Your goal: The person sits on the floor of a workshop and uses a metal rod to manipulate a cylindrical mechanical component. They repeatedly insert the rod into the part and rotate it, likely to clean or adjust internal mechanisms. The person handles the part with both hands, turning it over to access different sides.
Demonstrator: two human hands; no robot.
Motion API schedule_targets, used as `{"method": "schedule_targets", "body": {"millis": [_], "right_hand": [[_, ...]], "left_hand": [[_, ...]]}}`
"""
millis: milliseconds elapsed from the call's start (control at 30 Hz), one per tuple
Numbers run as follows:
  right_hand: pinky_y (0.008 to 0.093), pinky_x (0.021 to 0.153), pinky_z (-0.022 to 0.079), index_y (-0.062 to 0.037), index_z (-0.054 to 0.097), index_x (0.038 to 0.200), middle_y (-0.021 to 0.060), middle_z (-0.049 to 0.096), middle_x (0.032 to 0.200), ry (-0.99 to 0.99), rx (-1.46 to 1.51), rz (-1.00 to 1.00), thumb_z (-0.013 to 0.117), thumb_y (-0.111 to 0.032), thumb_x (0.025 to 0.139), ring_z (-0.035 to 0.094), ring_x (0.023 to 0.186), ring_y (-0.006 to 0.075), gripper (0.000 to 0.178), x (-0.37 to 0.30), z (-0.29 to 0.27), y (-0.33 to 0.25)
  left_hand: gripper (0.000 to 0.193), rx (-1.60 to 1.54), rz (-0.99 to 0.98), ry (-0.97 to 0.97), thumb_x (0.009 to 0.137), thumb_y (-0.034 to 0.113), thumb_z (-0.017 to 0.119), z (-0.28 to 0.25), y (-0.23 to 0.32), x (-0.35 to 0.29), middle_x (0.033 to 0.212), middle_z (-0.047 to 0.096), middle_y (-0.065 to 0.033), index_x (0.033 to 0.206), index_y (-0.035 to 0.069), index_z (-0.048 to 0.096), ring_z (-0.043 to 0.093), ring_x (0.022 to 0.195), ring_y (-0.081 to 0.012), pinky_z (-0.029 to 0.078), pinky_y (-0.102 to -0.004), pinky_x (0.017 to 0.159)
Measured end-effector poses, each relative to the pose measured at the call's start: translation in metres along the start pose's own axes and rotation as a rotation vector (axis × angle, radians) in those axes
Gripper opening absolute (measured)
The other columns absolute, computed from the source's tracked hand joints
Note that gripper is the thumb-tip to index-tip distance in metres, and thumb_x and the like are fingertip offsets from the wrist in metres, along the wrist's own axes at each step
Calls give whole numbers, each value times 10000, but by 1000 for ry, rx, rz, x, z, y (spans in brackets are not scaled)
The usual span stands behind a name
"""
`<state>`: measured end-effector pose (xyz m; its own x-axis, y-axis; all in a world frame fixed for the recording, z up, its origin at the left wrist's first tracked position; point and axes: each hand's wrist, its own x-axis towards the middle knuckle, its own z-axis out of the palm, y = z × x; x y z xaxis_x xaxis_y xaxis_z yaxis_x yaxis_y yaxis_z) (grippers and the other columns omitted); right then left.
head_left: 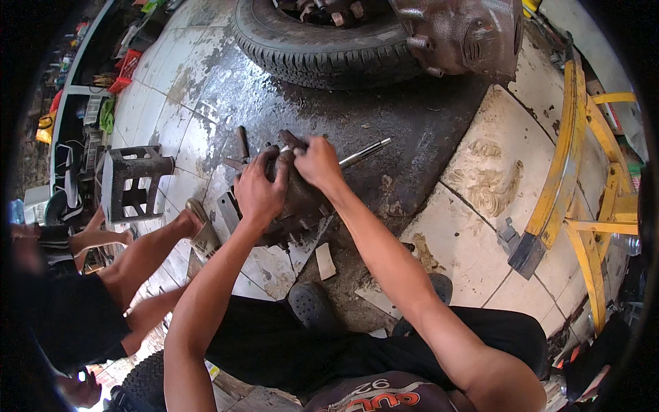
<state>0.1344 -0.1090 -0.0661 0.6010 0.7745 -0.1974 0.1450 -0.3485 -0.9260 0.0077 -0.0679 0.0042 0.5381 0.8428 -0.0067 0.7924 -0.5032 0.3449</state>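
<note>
A dark, greasy gearbox housing (pixel 300 199) stands on the floor between my feet, with a bright metal shaft (pixel 367 152) sticking out behind it to the right. My left hand (pixel 259 189) is curled over the top of the housing, its fingers darkened with grease. Close beside it, my right hand (pixel 317 163) is closed and somewhat blurred by motion. Whatever its fingers grip is hidden; a small pale bit shows between the two hands. Just beyond my left hand lies a tool with a dark handle (pixel 242 141).
A tyre (pixel 329 58) and a large metal casing (pixel 463 38) lie ahead on an oily dark mat (pixel 412 137). A yellow metal stand (pixel 559 165) rises at right. At left are a plastic stool (pixel 137 180) and a co-worker's leg (pixel 147 254). A pale scrap (pixel 325 261) lies near my shoe.
</note>
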Motion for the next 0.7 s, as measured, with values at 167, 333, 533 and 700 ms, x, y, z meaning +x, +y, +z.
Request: {"method": "schedule_targets", "body": {"millis": [167,333,533,700], "right_hand": [[521,851,544,52,721,954,318,696,966,-17,125,25,694,-181,821,681,957,479,270,-20,-8,8],[519,883,542,58,711,944,318,696,958,-13,5,105,697,-191,819,673,984,477,278,-4,-6,-8],[526,885,531,67,710,986,314,697,973,1,91,42,689,-154,817,666,992,477,280,-21,-9,4],[506,923,530,2,727,1082,304,702,1013,24,52,19,689,-157,835,671,1024,464,296,-12,-9,-11]], "left_hand": [[436,43,-17,-9,972,471,568,-3,-1,-1,1200,707,-115,1233,143,692,644,1140,-334,427,-481,997],[435,20,-16,-8,971,469,569,2,-3,-1,1203,707,-110,1245,152,688,643,1146,-330,422,-487,1016],[419,42,3,-10,956,458,587,1,-5,0,1215,706,-112,1240,167,688,646,1150,-328,431,-477,1013],[447,37,-29,-28,958,471,587,-1,-1,-1,1211,709,-114,1234,136,690,643,1165,-311,420,-473,1031]]}}
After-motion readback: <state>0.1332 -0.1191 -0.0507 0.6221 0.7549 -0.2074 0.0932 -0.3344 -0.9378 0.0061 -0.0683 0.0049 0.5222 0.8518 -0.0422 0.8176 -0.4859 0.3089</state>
